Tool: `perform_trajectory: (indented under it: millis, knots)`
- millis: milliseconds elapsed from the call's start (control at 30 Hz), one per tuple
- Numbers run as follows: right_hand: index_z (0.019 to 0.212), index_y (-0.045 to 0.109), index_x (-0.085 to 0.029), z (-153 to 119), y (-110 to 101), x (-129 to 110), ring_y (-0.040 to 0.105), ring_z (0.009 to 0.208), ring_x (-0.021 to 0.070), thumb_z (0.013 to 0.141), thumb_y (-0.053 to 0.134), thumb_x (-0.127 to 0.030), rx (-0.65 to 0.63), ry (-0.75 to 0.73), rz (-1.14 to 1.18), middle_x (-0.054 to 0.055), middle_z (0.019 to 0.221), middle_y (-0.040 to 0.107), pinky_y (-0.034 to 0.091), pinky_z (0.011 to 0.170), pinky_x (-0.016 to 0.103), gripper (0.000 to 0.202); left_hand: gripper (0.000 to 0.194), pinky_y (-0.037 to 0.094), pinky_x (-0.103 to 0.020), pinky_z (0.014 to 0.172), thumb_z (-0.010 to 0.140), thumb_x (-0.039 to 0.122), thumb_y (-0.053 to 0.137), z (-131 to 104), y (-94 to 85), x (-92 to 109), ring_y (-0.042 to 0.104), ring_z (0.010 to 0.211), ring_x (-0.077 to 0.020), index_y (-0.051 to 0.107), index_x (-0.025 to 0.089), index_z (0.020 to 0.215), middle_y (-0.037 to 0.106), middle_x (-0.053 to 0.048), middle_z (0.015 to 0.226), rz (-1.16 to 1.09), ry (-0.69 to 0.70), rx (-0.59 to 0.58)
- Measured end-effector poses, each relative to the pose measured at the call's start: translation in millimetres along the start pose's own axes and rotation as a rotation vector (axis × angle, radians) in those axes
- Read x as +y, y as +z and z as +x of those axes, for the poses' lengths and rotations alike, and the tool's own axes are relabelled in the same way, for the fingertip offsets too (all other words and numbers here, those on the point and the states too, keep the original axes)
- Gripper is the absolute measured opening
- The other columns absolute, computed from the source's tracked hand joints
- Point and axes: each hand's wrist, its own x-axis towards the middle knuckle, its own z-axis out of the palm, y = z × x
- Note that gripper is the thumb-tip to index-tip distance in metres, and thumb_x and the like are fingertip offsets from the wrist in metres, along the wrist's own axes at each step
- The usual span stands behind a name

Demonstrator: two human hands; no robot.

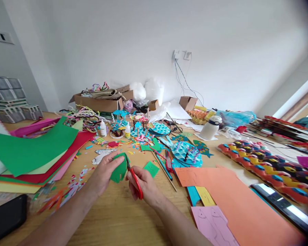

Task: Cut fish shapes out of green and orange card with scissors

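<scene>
My left hand (106, 171) pinches a piece of green paper (119, 168) above the middle of the table. My right hand (145, 182) grips the red handles of a pair of scissors (137, 182); their blades reach up to the right edge of the green paper. Just right of the scissors lies a small green paper square (151, 168) with pencil marks on it. White paper fish (102, 157) rest on the table beyond my left hand. Beside the square are a blue pen (165, 166) and a thin wooden stick (169, 177).
Coloured paper sheets (36, 147) are stacked at the left, near a black phone (7, 215). Orange paper (228, 198) and pink paper with drawn outlines (213, 222) lie at the right. Glue bottles (103, 128), paper scraps and blue honeycomb shapes (186, 152) cover the far middle. Painted egg trays (264, 167) stand far right.
</scene>
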Motion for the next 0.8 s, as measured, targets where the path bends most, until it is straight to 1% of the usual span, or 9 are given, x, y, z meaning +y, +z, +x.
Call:
perform_trajectory:
  millis: [133,233,333,433,533,600,667,733,800]
  knots:
    - [0.067,0.044,-0.019,0.0,-0.8,0.7,0.037,0.029,0.0052,0.075,0.053,-0.061,0.000,0.002,-0.002,-0.010,0.038,0.040,0.024,0.030,0.016,0.044,0.019,0.042,-0.020,0.047,0.063,0.034,0.072,2.0,-5.2,2.2,0.056,0.050,-0.0118,0.065,0.018,0.073,0.065,0.002,0.058,0.024,-0.030,-0.029]
    - [0.066,0.045,-0.018,0.5,-0.6,0.7,0.037,0.029,0.0052,0.074,0.054,-0.061,0.002,0.014,-0.003,-0.010,0.038,0.041,0.025,0.030,0.016,0.044,0.017,0.042,-0.018,0.049,0.064,0.031,0.072,3.7,-11.3,6.2,0.056,0.051,-0.0100,0.066,0.018,0.073,0.064,0.003,0.059,0.052,-0.028,-0.068]
    - [0.067,0.046,-0.018,0.3,-0.7,-1.4,0.037,0.029,0.0055,0.074,0.054,-0.061,-0.025,0.025,-0.018,-0.009,0.038,0.041,0.024,0.030,0.016,0.044,0.016,0.041,-0.018,0.049,0.063,0.030,0.073,5.4,-18.0,11.9,0.056,0.051,-0.0102,0.068,0.018,0.073,0.065,0.002,0.059,0.099,-0.052,-0.103]
    - [0.071,0.049,-0.017,-0.9,-3.0,-4.1,0.040,0.032,0.0060,0.075,0.052,-0.062,-0.088,0.040,-0.042,-0.008,0.041,0.044,0.023,0.032,0.016,0.045,0.017,0.041,-0.020,0.048,0.063,0.031,0.074,8.4,-25.0,18.9,0.056,0.050,-0.0119,0.069,0.018,0.074,0.067,0.000,0.061,0.166,-0.097,-0.117]
    - [0.072,0.049,-0.017,-2.5,-7.7,-4.7,0.041,0.034,0.0062,0.077,0.050,-0.063,-0.171,0.054,-0.027,-0.006,0.043,0.047,0.024,0.034,0.017,0.046,0.019,0.041,-0.020,0.047,0.062,0.031,0.074,13.0,-32.5,29.0,0.057,0.051,-0.0121,0.070,0.019,0.077,0.070,-0.001,0.066,0.223,-0.074,-0.095]
    - [0.072,0.050,-0.016,-3.1,-10.9,-4.3,0.040,0.034,0.0060,0.078,0.049,-0.061,-0.231,0.058,-0.018,-0.006,0.043,0.048,0.024,0.036,0.018,0.045,0.019,0.038,-0.019,0.043,0.062,0.032,0.074,15.9,-36.8,37.9,0.055,0.045,-0.0102,0.070,0.020,0.075,0.069,-0.001,0.062,0.265,-0.056,-0.065]
    - [0.072,0.051,-0.016,-2.5,-13.1,-4.2,0.038,0.034,0.0057,0.079,0.049,-0.061,-0.252,0.039,0.002,-0.006,0.042,0.047,0.023,0.037,0.018,0.045,0.020,0.036,-0.019,0.040,0.062,0.034,0.073,17.6,-39.5,47.3,0.053,0.042,-0.0099,0.069,0.019,0.076,0.068,-0.001,0.060,0.311,-0.061,-0.067]
    - [0.072,0.050,-0.016,-0.6,-14.4,-5.7,0.036,0.034,0.0056,0.078,0.050,-0.060,-0.185,-0.035,0.052,-0.006,0.042,0.046,0.022,0.037,0.019,0.044,0.023,0.036,-0.020,0.039,0.062,0.034,0.073,17.5,-39.8,55.4,0.056,0.043,-0.0119,0.070,0.018,0.078,0.069,-0.003,0.062,0.339,-0.069,-0.093]
    - [0.073,0.049,-0.017,2.3,-14.9,-9.8,0.036,0.035,0.0055,0.074,0.058,-0.055,-0.017,-0.146,0.120,-0.007,0.046,0.045,0.023,0.038,0.019,0.039,0.024,0.038,-0.020,0.041,0.060,0.032,0.074,16.0,-37.9,60.8,0.059,0.048,-0.0141,0.070,0.017,0.078,0.069,-0.005,0.065,0.375,-0.069,-0.128]
